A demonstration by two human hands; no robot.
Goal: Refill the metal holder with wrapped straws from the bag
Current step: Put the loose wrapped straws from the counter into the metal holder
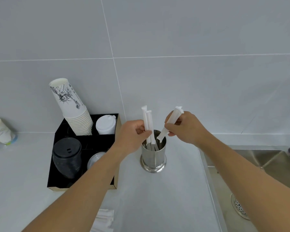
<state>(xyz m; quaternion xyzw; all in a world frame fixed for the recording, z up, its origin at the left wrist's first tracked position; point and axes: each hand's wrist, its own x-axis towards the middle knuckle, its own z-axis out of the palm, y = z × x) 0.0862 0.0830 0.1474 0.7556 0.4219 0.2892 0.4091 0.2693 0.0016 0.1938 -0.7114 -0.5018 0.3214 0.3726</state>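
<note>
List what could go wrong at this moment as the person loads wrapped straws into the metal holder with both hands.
1. The right hand holds its straws tilted; their lower ends could catch the metal holder rim and bend.
2. The left hand pinches two straws loosely; one might slip out.
3. The narrow holder could tip if bumped.

The straws point(147, 123) are white, the holder point(153, 158) is shiny silver, the tray point(57, 174) is black, and the top cup point(66, 97) has black drawings.
</note>
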